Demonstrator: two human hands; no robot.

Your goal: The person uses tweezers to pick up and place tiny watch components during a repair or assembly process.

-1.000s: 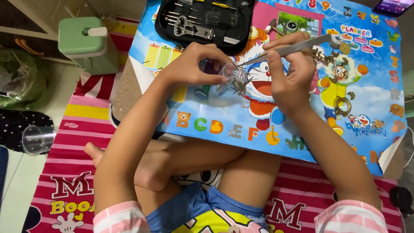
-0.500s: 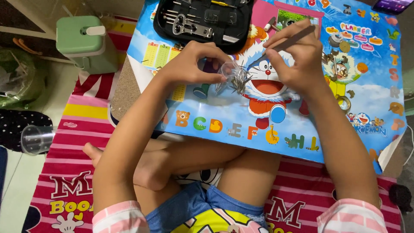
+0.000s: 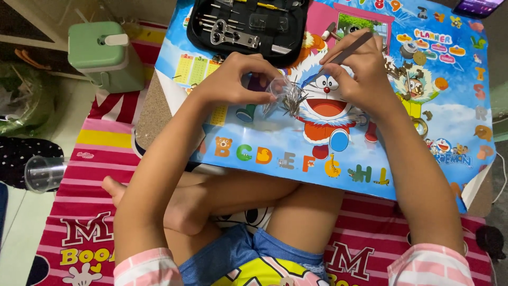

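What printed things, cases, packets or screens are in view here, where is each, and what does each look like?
Blue cartoon-printed table mat: covers the low table, rectangular, colourful letters along its near edge.
Small clear plastic packet: pinched in left hand, thin metal pins spilling out.
Black zip tool case: top centre, open.
Dark phone screen: top right corner.

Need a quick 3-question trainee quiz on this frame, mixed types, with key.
1. True or false: the left hand pinches a small clear bag of thin metal pins.
2. The right hand holds: A) a cup B) tweezers C) a phone
3. What lies open at the top of the cartoon board?

Key
1. True
2. B
3. A black tool case
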